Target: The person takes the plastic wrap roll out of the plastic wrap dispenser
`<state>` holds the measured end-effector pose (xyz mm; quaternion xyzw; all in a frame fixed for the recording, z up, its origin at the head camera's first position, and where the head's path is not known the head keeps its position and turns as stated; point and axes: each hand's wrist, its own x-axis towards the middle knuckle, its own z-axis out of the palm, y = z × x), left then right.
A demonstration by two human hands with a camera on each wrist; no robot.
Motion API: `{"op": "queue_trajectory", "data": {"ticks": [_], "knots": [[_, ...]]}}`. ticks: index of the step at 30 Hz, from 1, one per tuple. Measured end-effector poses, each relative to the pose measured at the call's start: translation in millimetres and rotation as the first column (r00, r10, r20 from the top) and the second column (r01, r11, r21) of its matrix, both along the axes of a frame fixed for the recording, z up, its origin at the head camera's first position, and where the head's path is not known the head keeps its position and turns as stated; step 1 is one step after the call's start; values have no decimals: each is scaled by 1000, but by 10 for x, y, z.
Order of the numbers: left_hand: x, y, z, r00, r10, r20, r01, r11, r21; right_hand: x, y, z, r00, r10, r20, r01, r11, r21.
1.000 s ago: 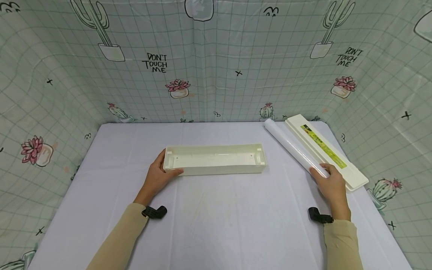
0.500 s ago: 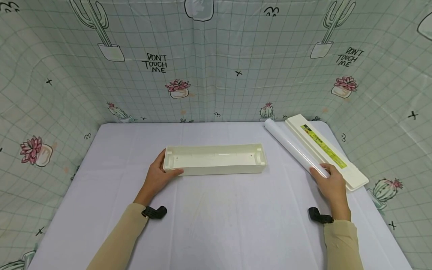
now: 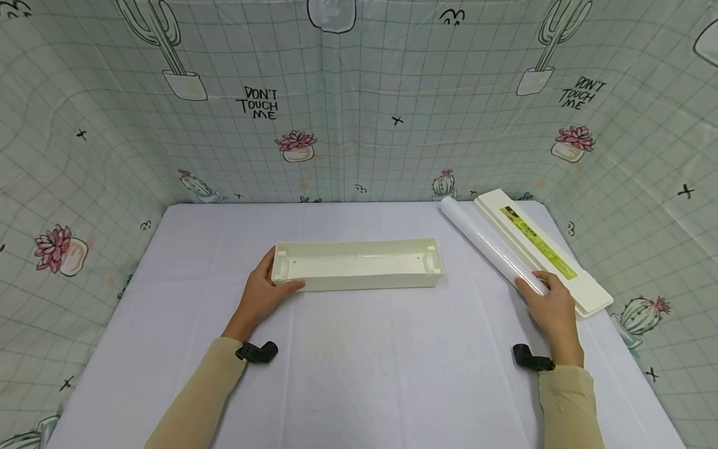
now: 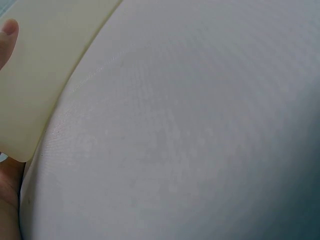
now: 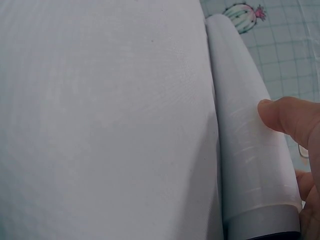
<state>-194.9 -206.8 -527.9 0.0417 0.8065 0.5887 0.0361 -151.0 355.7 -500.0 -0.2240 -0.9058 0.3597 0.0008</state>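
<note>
A long, open-topped cream box (image 3: 359,284) rests on the table, its hollow inside facing up. My left hand (image 3: 262,292) grips its left end, thumb on the front wall and fingers behind the end. In the left wrist view the thumb (image 4: 7,42) lies against the box's outer wall (image 4: 45,75). On the right, my right hand (image 3: 552,305) holds the near end of a roll of cling film (image 3: 488,240), which lies slanted on the table. The right wrist view shows the thumb (image 5: 285,117) on the wrapped film, near the bare core end (image 5: 265,220).
Just right of the roll lies a cream lid (image 3: 583,290) with a yellow-green label (image 3: 538,243), along the table's right edge. A white cloth covers the table (image 3: 359,368). Printed curtain (image 3: 359,93) hangs behind and at both sides.
</note>
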Motion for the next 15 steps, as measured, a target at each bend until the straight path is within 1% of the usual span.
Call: {"op": "queue_trajectory", "data": {"ticks": [10,15], "knots": [[-1,-2,10,1000,-2,3,2,1000,2,-6,-5,16,1000,-2,21,2,1000,2],[-8,-8,-1,1000,0,4,0,1000,-15,-2,-3,30,1000,-2,28,2,1000,1]]}}
